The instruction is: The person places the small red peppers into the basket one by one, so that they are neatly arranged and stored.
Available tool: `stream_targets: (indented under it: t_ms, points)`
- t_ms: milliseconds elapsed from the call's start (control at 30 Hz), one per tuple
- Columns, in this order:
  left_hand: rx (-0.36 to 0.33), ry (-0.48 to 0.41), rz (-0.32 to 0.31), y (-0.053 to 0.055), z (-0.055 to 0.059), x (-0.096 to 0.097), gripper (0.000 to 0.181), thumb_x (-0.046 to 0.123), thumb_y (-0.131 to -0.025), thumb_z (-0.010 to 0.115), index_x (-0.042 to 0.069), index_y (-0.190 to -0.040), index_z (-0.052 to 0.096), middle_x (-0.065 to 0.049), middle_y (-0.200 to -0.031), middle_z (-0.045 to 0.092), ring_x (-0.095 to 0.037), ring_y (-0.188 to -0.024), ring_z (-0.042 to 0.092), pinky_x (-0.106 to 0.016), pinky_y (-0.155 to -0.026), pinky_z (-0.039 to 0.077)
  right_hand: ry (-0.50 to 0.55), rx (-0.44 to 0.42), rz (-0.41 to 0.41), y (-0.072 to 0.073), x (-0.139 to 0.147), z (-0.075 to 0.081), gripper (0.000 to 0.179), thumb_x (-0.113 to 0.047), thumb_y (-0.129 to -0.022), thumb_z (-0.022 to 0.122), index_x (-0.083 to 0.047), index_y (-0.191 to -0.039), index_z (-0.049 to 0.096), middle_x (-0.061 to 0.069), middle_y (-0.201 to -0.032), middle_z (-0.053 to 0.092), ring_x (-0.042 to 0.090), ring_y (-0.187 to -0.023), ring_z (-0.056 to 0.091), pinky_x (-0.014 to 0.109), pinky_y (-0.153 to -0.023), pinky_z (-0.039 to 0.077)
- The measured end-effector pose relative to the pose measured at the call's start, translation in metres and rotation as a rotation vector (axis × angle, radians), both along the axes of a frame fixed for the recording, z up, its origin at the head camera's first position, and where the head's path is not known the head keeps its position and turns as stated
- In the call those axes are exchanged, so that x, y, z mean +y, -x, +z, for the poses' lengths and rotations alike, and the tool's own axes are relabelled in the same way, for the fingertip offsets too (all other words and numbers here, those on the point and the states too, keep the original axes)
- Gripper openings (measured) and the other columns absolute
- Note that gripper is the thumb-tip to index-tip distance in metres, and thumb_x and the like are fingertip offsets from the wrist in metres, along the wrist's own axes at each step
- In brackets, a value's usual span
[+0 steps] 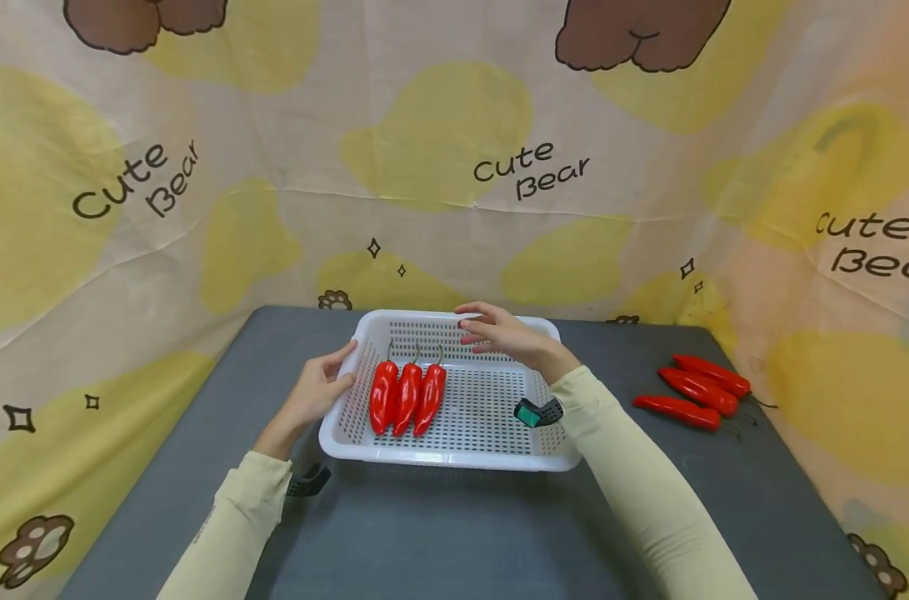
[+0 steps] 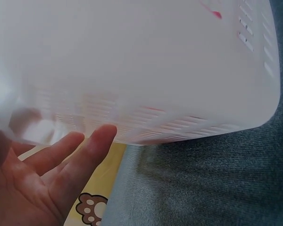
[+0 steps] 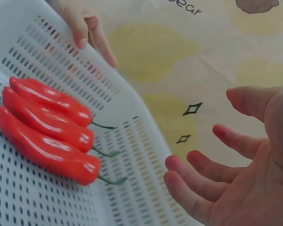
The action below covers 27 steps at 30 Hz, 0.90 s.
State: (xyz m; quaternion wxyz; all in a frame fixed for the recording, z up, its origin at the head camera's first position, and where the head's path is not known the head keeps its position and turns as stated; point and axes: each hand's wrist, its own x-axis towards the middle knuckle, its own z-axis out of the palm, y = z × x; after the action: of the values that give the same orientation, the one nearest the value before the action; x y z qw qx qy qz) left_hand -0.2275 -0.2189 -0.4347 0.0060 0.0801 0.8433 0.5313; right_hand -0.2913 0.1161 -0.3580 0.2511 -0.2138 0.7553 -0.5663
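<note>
A white perforated plastic basket (image 1: 491,408) sits at the middle of the grey table. Three glossy red chili peppers (image 1: 409,398) lie side by side in its left half, green stems toward the far wall. My left hand (image 1: 315,390) grips the basket's left rim, the thumb on top; in the left wrist view its fingers (image 2: 96,141) lie against the outside wall. Above the far rim, toward the right, hovers my right hand (image 1: 506,335), fingers spread and holding nothing. The right wrist view shows this hand (image 3: 240,165) apart from the basket wall.
Three more red chili peppers (image 1: 697,392) lie on the table's right side, stems toward the right edge. A cloth printed with bears and lettering (image 1: 439,150) hangs behind and along both sides of the table (image 1: 439,533).
</note>
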Motion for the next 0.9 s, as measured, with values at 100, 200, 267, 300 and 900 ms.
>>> stream_targets:
  t_ms: [100,200,267,300,900]
  points:
    - [0.003,0.004,-0.003,0.0,0.0,0.0,0.06,0.005,-0.099,0.053,0.004,-0.156,0.035,-0.032,-0.15,0.047,-0.048,-0.123,0.061,-0.042,-0.08,0.064,-0.008,0.031,0.01,-0.005,0.011,0.005,0.053,-0.019,-0.108,0.045,-0.001,-0.155,0.029,0.03,-0.158,0.035,0.051,-0.139,0.044,0.061,-0.116,0.039]
    - [0.0,0.008,0.001,0.0,0.0,0.0,0.06,0.006,-0.099,0.054,0.005,-0.157,0.035,-0.031,-0.15,0.047,-0.048,-0.122,0.062,-0.043,-0.08,0.064,-0.033,0.064,0.006,-0.009,0.023,0.007,0.052,-0.018,-0.107,0.045,-0.003,-0.155,0.031,0.028,-0.158,0.036,0.049,-0.139,0.045,0.059,-0.115,0.042]
    - [-0.002,0.014,0.002,0.0,0.001,0.0,0.061,0.007,-0.1,0.054,0.006,-0.157,0.034,-0.032,-0.151,0.047,-0.048,-0.12,0.063,-0.044,-0.08,0.064,-0.051,0.087,-0.004,-0.011,0.03,0.007,0.051,-0.019,-0.107,0.046,-0.004,-0.154,0.033,0.027,-0.158,0.037,0.047,-0.138,0.047,0.058,-0.114,0.043]
    - [-0.003,0.014,0.003,0.0,0.001,0.0,0.061,0.007,-0.1,0.054,0.006,-0.157,0.034,-0.032,-0.151,0.047,-0.048,-0.12,0.063,-0.044,-0.08,0.064,-0.055,0.091,-0.013,-0.013,0.035,0.008,0.05,-0.019,-0.107,0.046,-0.004,-0.154,0.034,0.027,-0.158,0.037,0.047,-0.138,0.047,0.059,-0.114,0.043]
    - [0.019,0.017,-0.014,-0.001,0.0,-0.001,0.06,0.004,-0.099,0.054,0.003,-0.156,0.034,-0.032,-0.151,0.046,-0.049,-0.118,0.064,-0.043,-0.08,0.064,-0.11,0.235,-0.122,-0.037,0.125,0.022,0.053,-0.027,-0.105,0.051,-0.007,-0.152,0.035,0.026,-0.157,0.039,0.049,-0.135,0.049,0.062,-0.112,0.043]
